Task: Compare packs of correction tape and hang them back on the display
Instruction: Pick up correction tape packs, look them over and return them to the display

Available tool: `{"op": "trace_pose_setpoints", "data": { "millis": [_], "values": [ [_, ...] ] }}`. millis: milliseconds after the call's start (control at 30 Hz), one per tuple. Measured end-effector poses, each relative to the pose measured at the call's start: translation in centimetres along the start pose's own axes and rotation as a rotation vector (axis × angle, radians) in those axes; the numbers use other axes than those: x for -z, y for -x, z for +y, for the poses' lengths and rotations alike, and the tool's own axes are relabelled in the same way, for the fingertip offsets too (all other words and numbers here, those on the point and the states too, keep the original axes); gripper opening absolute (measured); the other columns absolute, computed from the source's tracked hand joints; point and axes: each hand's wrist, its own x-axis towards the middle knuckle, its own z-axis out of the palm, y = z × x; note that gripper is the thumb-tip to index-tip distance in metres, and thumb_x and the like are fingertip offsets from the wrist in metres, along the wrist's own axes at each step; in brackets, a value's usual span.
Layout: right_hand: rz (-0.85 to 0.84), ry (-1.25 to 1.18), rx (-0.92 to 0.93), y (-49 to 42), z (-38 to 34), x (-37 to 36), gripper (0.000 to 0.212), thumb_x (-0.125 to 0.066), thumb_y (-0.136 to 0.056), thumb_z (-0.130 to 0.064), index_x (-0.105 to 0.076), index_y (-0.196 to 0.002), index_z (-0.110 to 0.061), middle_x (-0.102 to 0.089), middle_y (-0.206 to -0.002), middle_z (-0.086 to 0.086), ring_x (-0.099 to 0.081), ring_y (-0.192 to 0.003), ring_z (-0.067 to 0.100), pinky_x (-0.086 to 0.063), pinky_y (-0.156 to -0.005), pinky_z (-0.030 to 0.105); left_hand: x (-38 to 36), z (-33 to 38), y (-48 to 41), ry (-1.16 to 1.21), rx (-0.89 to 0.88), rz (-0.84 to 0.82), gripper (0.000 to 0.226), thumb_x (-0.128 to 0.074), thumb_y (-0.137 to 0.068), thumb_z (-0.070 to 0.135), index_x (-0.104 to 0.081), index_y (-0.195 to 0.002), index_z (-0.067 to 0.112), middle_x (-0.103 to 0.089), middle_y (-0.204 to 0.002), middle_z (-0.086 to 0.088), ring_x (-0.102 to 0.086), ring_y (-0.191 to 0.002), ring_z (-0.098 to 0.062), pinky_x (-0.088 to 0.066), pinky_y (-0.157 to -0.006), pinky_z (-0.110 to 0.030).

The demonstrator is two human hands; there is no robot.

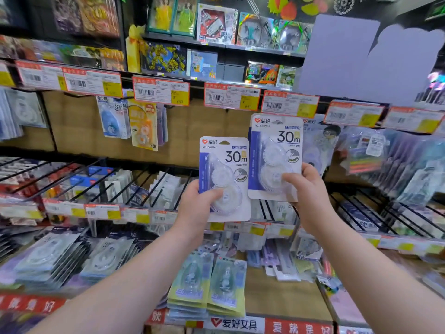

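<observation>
Hanging packs [113, 119]: two other sorts hang from the display rail at upper left, faces outward so they can be read untouched
Left hand [197, 208]: fingers [214, 193] curl round the lower left corner of its pack, thumb across the front, low enough to leave the print uncovered
Left pack [225, 174]: upright in mid-air before the shelves, face to the camera
Right pack [275, 153]: same 30 m label, held a little higher, edges nearly touching so both read side by side
Right hand [310, 191]: pinches the lower right corner, thumb on the blister
Price tag [232, 96]: on the rail above; the bare board beneath looks the likely place to hang both back
</observation>
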Motion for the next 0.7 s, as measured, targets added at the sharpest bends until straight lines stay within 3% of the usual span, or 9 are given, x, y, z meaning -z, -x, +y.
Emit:
{"op": "trace_pose_setpoints", "data": {
  "millis": [100,233,333,467,600,700],
  "values": [
    [0.009,-0.018,0.002,-1.1,0.4,0.1,0.035,-0.058,-0.087,-0.008,-0.051,-0.121,-0.009,-0.067,-0.113,0.009,-0.065,-0.104,0.029,-0.051,-0.093,0.049,0.2,0.1,-0.7,-0.002,0.007,0.025,0.020,-0.059,-0.087,0.003,-0.063,-0.103,0.015,-0.071,-0.102,-0.007,-0.067,-0.091,-0.022,-0.055,-0.077,-0.034],
    [0.014,-0.009,-0.003,-2.4,0.9,-0.1,0.034,-0.058,-0.088,-0.009,-0.051,-0.122,-0.013,-0.067,-0.113,0.006,-0.065,-0.104,0.025,-0.052,-0.092,0.046,0.4,0.1,-1.5,0.006,0.004,0.051,0.023,-0.059,-0.087,0.004,-0.062,-0.108,0.013,-0.070,-0.103,-0.007,-0.067,-0.094,-0.023,-0.053,-0.073,-0.032],
    [0.029,0.005,-0.024,-3.4,1.0,-0.3,0.034,-0.059,-0.088,-0.012,-0.051,-0.121,-0.015,-0.066,-0.114,0.005,-0.064,-0.103,0.026,-0.052,-0.084,0.041,0.4,0.2,-1.9,0.022,-0.001,0.062,0.021,-0.057,-0.087,0.001,-0.062,-0.104,0.013,-0.070,-0.102,-0.008,-0.067,-0.089,-0.022,-0.053,-0.070,-0.030],
    [0.042,0.012,-0.023,-4.9,0.9,-0.9,0.033,-0.058,-0.088,-0.009,-0.050,-0.119,-0.014,-0.063,-0.114,0.006,-0.062,-0.101,0.021,-0.051,-0.089,0.040,0.3,0.4,-2.4,0.024,-0.002,0.070,0.024,-0.058,-0.087,0.002,-0.060,-0.109,0.013,-0.069,-0.104,-0.008,-0.067,-0.092,-0.023,-0.052,-0.068,-0.030],
    [0.040,0.049,0.003,-6.7,0.8,-1.5,0.029,-0.056,-0.089,-0.007,-0.053,-0.118,-0.009,-0.064,-0.108,0.007,-0.060,-0.085,0.013,-0.048,-0.069,0.025,0.3,0.6,-2.8,0.009,-0.010,0.067,0.027,-0.059,-0.087,0.003,-0.059,-0.113,0.011,-0.069,-0.106,-0.009,-0.067,-0.094,-0.024,-0.054,-0.072,-0.032],
    [0.050,0.083,-0.003,-7.9,0.9,-1.7,0.036,-0.057,-0.088,-0.008,-0.054,-0.124,-0.011,-0.065,-0.111,0.006,-0.060,-0.085,0.014,-0.047,-0.068,0.026,0.1,0.5,-2.9,-0.012,-0.010,0.056,0.027,-0.059,-0.087,0.003,-0.060,-0.113,0.010,-0.069,-0.106,-0.009,-0.067,-0.096,-0.025,-0.056,-0.078,-0.036]
  ]
}}
